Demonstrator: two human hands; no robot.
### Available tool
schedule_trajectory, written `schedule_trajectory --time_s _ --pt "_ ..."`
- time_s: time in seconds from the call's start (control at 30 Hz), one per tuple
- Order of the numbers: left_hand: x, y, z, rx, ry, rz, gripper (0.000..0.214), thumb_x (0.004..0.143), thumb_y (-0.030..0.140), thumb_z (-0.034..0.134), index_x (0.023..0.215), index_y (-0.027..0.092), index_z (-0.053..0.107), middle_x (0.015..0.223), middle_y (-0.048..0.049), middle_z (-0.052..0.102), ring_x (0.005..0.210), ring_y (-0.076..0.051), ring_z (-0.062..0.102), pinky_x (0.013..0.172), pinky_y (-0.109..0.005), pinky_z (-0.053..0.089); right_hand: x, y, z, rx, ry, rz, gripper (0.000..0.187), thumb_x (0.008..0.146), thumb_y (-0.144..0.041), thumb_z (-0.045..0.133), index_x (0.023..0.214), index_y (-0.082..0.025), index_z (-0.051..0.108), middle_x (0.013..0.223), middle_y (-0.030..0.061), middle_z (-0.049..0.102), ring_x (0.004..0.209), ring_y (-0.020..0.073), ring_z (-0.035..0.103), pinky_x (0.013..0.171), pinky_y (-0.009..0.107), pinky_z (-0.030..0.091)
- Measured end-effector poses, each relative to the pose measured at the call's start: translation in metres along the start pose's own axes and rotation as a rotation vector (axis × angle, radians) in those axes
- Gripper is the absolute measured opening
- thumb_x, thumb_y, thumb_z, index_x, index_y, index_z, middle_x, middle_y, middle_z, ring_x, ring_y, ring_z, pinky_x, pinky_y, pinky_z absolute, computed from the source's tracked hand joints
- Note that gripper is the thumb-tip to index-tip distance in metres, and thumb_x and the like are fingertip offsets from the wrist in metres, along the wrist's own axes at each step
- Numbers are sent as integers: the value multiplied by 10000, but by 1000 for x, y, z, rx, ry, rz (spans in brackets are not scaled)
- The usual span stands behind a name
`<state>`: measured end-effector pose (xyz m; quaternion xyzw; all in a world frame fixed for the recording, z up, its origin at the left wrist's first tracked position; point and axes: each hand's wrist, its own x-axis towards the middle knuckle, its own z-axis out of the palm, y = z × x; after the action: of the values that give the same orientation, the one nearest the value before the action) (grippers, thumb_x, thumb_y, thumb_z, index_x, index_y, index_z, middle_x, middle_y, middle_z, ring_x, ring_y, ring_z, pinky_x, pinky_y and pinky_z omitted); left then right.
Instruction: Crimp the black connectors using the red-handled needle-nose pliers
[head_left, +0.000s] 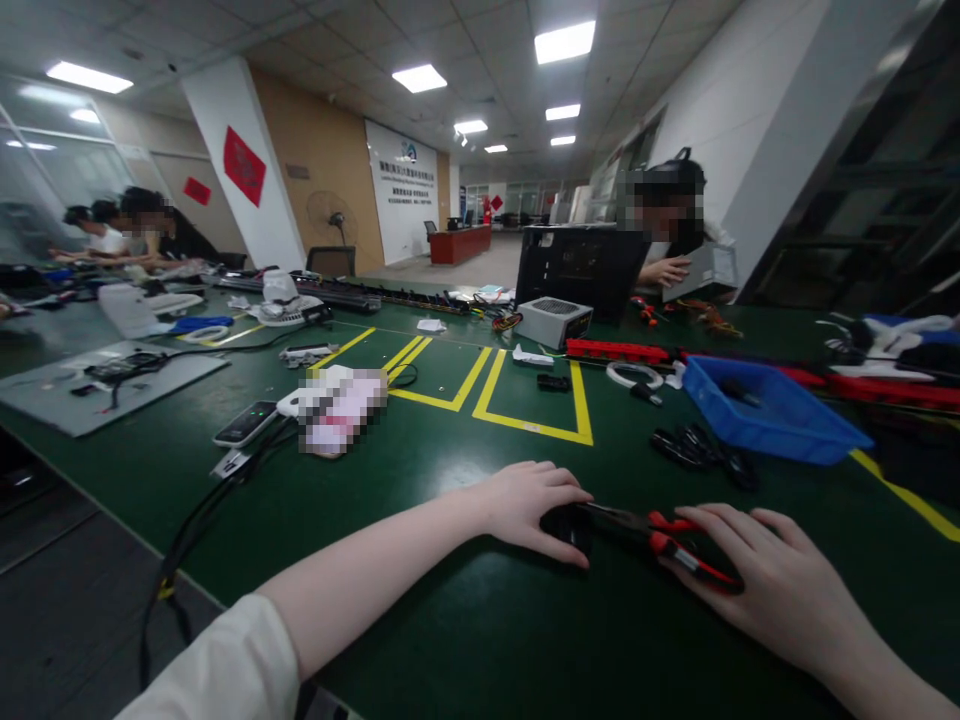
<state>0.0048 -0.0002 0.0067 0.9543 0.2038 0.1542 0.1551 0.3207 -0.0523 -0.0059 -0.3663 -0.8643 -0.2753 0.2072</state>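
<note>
In the lower middle of the frame my left grip [525, 505] is lying low on the green counter [450, 640]. Its fingers are curling over a small black part [564, 524] and its thumb is tucking in beside it, closing on the part; I judge this is pinning it flat so it is not sliding. To the right, my right grip [765, 585] is wrapping around the red handles of the pliers [660, 540]. The dark nose is pointing left and reaching the black part, the tool lying almost level with the counter, which I take to be why my wrist is sitting so low. Whether the nose is biting the part I cannot tell; my left fingers are hiding that.

A blue bin [772, 415] is sitting at centre right, near enough for my right side, with loose black pieces [697, 450] in front of it. Yellow tape lines [525, 425] are marking bays above my hands. At upper right a co-worker's hand [667, 270] is resting beside a black computer case [577, 265].
</note>
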Motion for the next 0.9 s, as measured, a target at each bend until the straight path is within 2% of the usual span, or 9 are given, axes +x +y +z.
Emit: schedule_trajectory --time_s 0.1,0.2,0.43,0.63,0.9 --pt "0 -1 -1 -9 -12 1 746 816 678 619 1346 159 538 1311 -133 584 1166 -281 573 964 -405 484 3 0 -1 26 -32 11 258 831 -387 633 1036 -230 640 973 82 723 762 237 680 694 404 511" --pt "1 -1 -4 -13 -26 -8 727 821 661 628 1345 164 539 1321 -130 576 1171 -276 568 973 -406 480 5 0 0 29 0 -6 265 831 -419 622 982 -203 649 910 82 718 679 210 658 637 377 502" --pt "1 -2 -6 -15 -64 -15 737 823 664 622 1345 151 535 1313 -124 573 1162 -269 561 960 -395 482 -1 1 5 -29 -15 -17 325 836 -413 617 1034 -157 642 940 106 712 705 200 630 669 364 460" --pt "2 -2 -6 -34 -60 -23 711 820 650 635 1319 153 534 1303 -125 582 1167 -274 564 963 -404 474 -5 4 9 1 -3 -14 364 790 -414 673 1053 -165 635 961 107 716 720 201 627 682 370 435" --pt "2 -1 -5 -92 -19 -60 656 760 664 690 1173 168 570 1169 -99 640 1063 -253 607 896 -380 489 -5 1 6 40 -59 66 348 812 -403 646 1080 -180 641 983 101 720 752 205 644 722 371 453"
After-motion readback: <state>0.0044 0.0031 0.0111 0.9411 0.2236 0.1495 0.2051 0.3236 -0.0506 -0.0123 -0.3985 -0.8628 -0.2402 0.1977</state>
